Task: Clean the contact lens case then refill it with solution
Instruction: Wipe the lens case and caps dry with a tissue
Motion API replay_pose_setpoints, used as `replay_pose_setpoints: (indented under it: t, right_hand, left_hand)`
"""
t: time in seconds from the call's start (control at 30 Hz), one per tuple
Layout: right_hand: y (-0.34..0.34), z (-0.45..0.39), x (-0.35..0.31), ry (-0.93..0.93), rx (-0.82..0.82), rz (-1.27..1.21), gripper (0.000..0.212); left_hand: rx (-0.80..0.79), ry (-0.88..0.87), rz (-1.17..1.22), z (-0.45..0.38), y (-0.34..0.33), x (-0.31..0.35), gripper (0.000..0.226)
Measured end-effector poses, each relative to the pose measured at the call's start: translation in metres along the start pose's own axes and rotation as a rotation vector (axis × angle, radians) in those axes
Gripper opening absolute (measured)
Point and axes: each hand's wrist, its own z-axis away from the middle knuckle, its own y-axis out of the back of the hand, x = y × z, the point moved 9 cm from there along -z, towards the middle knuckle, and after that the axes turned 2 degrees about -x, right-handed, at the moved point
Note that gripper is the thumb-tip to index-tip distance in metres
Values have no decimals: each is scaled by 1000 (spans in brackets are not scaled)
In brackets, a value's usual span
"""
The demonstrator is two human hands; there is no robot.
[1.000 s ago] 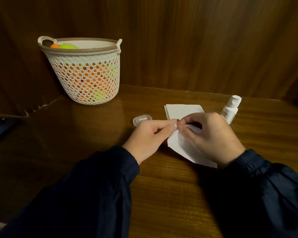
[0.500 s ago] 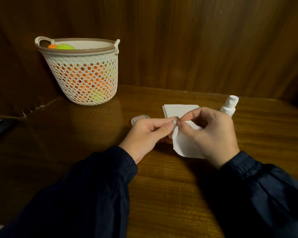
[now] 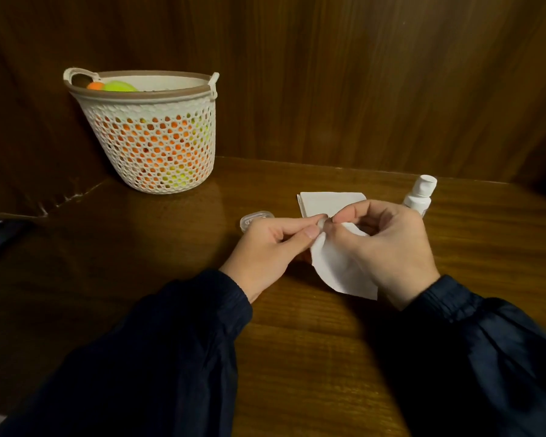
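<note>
Close to me, the left hand [image 3: 267, 247] pinches a tiny clear piece [image 3: 321, 223] so it stays put. The right hand [image 3: 388, 247] pinches a white tissue [image 3: 334, 269] against it to wipe it. Farther left lies the clear case [image 3: 255, 217]. Far right stands the bottle [image 3: 419, 197], waiting for the refill.

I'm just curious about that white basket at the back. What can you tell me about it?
The basket is white, plastic by the look of it, round and tapering toward its base, its wall pierced all over with small holes. A brownish band runs round the rim, with a loop handle at each side. It stands upright on the wooden table, near the wall. Orange and yellow-green balls fill it, showing through the holes.
</note>
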Motion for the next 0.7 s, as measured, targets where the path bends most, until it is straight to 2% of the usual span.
replay_pose_setpoints:
  t: [0.13,0.27,0.33,0.47,0.6,0.7]
  right_hand:
    - [4,1,-15,82,61,250,16]
    - [-2,0,-20,90,-2,384,14]
    - [-5,-1,-17,75,-69,367,12]
    - [-6,-2,-6,25,-136,167,16]
    - [-4,0,-5,6,-54,16,18]
    - [1,2,-14,73,41,168,20]
  left_hand:
    - [-17,40,10,1,-1,-4,31]
    - [-7,35,-17,1,0,-5,31]
    - [-4,29,-21,2,0,-5,31]
    - [-9,29,1,2,-3,-3,32]
    - [-19,45,59,1,-6,-1,32]
    - [-14,47,98,1,-6,0,32]
